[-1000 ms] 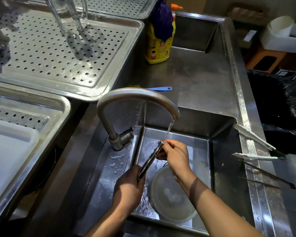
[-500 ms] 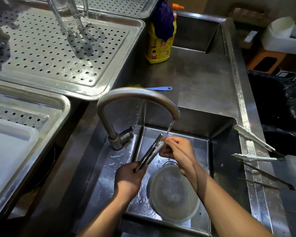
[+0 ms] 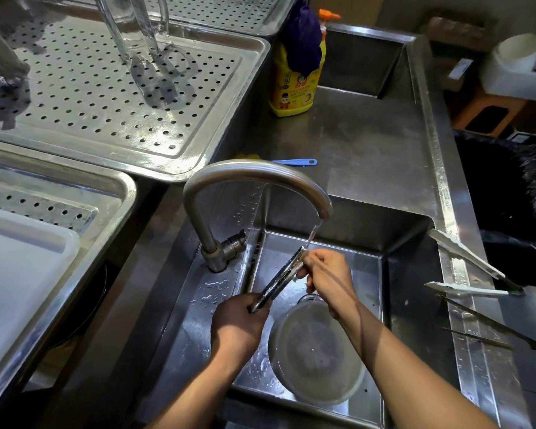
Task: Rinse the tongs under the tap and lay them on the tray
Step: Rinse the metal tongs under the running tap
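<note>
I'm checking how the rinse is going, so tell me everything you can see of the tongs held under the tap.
The tongs are slim, dark shiny metal, their two arms pressed together. They slant over the sink basin, lower end toward the person, upper end up and to the right. The left hand grips the lower end; the right hand pinches near the upper tip. The water stream from the tap lands at that tip, and the metal looks wet. Below sits a clear round bowl.

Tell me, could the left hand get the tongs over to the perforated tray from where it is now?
Probably yes. The left hand grips the tongs by their lower end, and the perforated tray lies up-left; only the tap arches between, so lift around it.
</note>
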`<state>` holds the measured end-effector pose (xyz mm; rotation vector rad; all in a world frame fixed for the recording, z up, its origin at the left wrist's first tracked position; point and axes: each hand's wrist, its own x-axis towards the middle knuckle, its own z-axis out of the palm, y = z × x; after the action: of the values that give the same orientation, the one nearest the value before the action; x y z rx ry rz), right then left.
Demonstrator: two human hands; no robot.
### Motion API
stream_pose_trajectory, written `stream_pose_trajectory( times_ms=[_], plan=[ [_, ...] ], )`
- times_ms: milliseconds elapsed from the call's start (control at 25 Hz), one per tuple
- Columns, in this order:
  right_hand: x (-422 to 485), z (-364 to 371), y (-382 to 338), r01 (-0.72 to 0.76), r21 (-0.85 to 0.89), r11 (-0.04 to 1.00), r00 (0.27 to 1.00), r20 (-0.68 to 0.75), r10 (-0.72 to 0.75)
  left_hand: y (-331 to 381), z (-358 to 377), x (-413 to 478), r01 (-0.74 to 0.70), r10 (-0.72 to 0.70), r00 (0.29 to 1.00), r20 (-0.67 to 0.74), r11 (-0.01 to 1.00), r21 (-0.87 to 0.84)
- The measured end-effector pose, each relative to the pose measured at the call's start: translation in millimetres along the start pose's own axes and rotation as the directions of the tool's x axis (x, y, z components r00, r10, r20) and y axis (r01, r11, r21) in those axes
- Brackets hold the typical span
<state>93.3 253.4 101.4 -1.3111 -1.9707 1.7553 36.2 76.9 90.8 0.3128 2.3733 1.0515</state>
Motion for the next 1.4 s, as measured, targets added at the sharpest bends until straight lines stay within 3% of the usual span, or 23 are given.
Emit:
stream_pose_trajectory(
  times_ms=[160,320,480,640,760,840,880,960,1120,1240,1400],
  plan=[
    [-1,0,0,0.014,0.050,0.999,0.996,0.089,-0.018,-1,3,3,-0.003,0.003,1.000,0.000,0.999,-0.042],
    [2,0,-3,-0.003,0.070,0.998,0.996,-0.091,0.009,-1,4,1,0.045,-0.018,0.995,0.099,0.957,-0.285],
    [-8,7,-3,-0.030,0.161,0.986,0.999,0.043,0.023,-1,7,1,0.072,-0.044,0.995,0.088,0.934,-0.350],
    [-9,4,-9,-0.090,0.316,0.944,0.995,0.063,0.073,-4,12,-4,0.082,-0.036,0.991,0.129,0.924,-0.374],
    [-16,1,-8,-0.242,0.632,0.736,0.953,0.299,0.056,-2,12,-3,0.229,-0.117,0.962,0.249,0.841,-0.491],
    [-19,-2,-8,-0.362,0.763,0.535,0.908,0.420,0.016,2,8,-1,0.387,-0.154,0.894,0.420,0.736,-0.555],
    [-18,-3,-8,-0.377,0.781,0.498,0.902,0.433,0.004,4,7,-1,0.450,-0.159,0.856,0.492,0.698,-0.557],
    [-16,-4,-12,-0.339,0.759,0.556,0.921,0.389,0.029,7,5,0,0.511,-0.175,0.807,0.564,0.685,-0.519],
    [-11,-4,-13,-0.192,0.587,0.786,0.977,0.193,0.094,9,6,-1,0.562,-0.214,0.762,0.611,0.687,-0.461],
    [-12,-10,-14,-0.204,0.624,0.754,0.971,0.230,0.073,8,3,-1,0.576,-0.198,0.726,0.658,0.699,-0.425],
    [-9,-13,-15,-0.241,0.508,0.827,0.970,0.166,0.180,7,-2,-5,0.534,-0.100,0.691,0.716,0.738,-0.412]
  ],
)
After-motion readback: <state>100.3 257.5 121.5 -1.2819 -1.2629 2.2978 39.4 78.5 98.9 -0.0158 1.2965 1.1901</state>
